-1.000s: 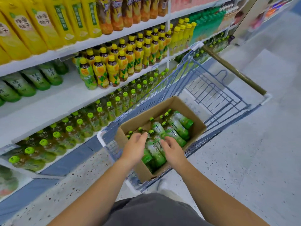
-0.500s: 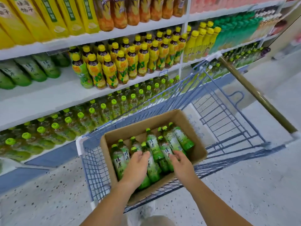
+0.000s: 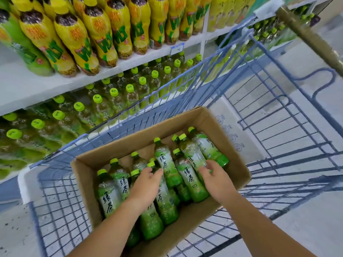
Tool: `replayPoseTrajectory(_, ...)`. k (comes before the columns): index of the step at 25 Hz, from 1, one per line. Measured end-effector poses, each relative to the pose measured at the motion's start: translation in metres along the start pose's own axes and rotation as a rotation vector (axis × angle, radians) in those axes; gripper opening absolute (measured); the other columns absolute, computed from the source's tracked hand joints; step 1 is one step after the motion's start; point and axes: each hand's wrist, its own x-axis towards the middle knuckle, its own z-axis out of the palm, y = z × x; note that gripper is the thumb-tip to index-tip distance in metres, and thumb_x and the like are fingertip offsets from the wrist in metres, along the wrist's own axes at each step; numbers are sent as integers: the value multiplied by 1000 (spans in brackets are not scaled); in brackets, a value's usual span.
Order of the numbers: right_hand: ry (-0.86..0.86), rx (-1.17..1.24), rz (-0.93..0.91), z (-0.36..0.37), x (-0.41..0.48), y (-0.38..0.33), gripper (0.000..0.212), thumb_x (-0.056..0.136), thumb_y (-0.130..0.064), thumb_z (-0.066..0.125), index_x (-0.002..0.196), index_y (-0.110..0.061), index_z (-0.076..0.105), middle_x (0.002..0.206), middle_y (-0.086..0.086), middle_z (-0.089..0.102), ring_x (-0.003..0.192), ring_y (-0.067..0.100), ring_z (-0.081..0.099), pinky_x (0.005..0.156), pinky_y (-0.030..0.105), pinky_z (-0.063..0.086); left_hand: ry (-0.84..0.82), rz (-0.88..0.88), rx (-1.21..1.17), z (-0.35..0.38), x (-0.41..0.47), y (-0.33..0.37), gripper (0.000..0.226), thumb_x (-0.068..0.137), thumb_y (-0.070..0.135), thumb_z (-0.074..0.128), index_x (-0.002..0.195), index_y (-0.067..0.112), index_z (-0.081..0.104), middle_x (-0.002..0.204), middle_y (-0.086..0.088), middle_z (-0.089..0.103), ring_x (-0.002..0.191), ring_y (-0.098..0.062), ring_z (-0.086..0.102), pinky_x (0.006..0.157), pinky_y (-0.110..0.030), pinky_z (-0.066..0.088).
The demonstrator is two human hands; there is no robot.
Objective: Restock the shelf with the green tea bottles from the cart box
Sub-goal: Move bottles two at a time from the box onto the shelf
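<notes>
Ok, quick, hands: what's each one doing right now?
Left hand: open, fingers flat on the green tea bottles in the cardboard box.
Right hand: open, fingers spread over the bottles, nothing gripped.

The green tea bottles (image 3: 187, 175) are clear plastic with lime-green caps and green-and-white labels, dark characters running down the side. Roughly ten of them lie on their sides in the box (image 3: 235, 164), loosely piled and overlapping, caps mostly pointing toward the shelf (image 3: 27, 89). The box is plain brown cardboard, open on top, sitting in the blue wire cart (image 3: 61, 219). The shelf is white and right beside the cart, and under its board stand rows of upright lime-capped bottles (image 3: 115, 101).
</notes>
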Motion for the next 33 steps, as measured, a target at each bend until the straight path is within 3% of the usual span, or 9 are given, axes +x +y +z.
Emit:
replayPoseTrajectory(4, 15, -113, 19, 3, 48, 11, 63, 99, -47, 48, 152, -15, 36, 149, 7, 48, 127, 27, 54, 108, 43, 42, -9, 11, 73, 15, 54, -6, 73, 99, 56, 45, 154, 8, 32, 117, 6, 61, 101, -10, 60, 79, -25, 44)
replayPoseTrajectory(8, 67, -373, -53, 10, 70, 9, 48, 98, -38, 52, 138, -11, 47, 117, 9, 62, 104, 30, 62, 87, 40, 50, 33, 55, 227, 27, 95, -9, 61, 98, 42, 54, 149, 16, 33, 91, 12, 57, 69, -11, 62, 54, -24, 47)
replayPoseTrajectory(15, 189, -618, -156, 6, 83, 2, 50, 96, -36, 56, 139, -13, 44, 132, 8, 45, 122, 28, 46, 89, 40, 47, 158, -20, 586, 41, 132, 19, 50, 94, 42, 62, 123, 5, 44, 117, -15, 64, 106, -36, 64, 73, -35, 43)
replayPoseTrajectory(18, 208, -831, -131, 0, 99, -2, 58, 94, -44, 56, 138, -10, 40, 133, 11, 43, 123, 30, 43, 97, 40, 43, 45, -100, 612, 35, 150, 34, 45, 92, 42, 68, 111, 2, 58, 98, -11, 69, 89, -27, 70, 65, -28, 49)
replayPoseTrajectory(20, 116, -821, -49, -6, 106, -1, 61, 93, -41, 60, 138, -8, 38, 135, 13, 44, 126, 31, 43, 100, 40, 42, -84, -161, 444, 30, 163, 39, 34, 91, 30, 73, 106, 3, 57, 87, -7, 61, 81, -23, 69, 67, -32, 59)
replayPoseTrajectory(24, 45, -853, -47, -11, 112, -3, 47, 89, -23, 65, 127, -4, 44, 129, 16, 49, 122, 32, 46, 102, 37, 39, -184, -297, 90, 23, 172, 35, 50, 83, 15, 81, 121, 4, 51, 116, -7, 52, 73, -13, 61, 67, -23, 58)
replayPoseTrajectory(27, 13, -911, -41, -14, 115, -15, 42, 90, -23, 60, 124, -2, 47, 123, 14, 54, 117, 32, 51, 99, 36, 40, -86, -236, 88, 27, 170, 23, 74, 74, 22, 89, 135, 8, 49, 97, -5, 62, 62, -14, 59, 75, -28, 58)
replayPoseTrajectory(31, 1, -824, 16, -17, 120, -16, 46, 83, -29, 67, 117, -3, 51, 118, 14, 59, 111, 33, 56, 90, 34, 45, 87, -110, 222, 36, 148, 15, 50, 64, 44, 87, 90, 10, 61, 87, -8, 69, 74, -24, 69, 72, -38, 60)
replayPoseTrajectory(33, -1, -673, 84, -17, 124, -12, 53, 74, -31, 74, 116, -5, 54, 117, 14, 60, 108, 34, 58, 87, 36, 49, 148, -54, 213, 40, 135, 12, 59, 62, 51, 83, 102, 16, 58, 93, -4, 68, 81, -25, 64, 69, -37, 54)
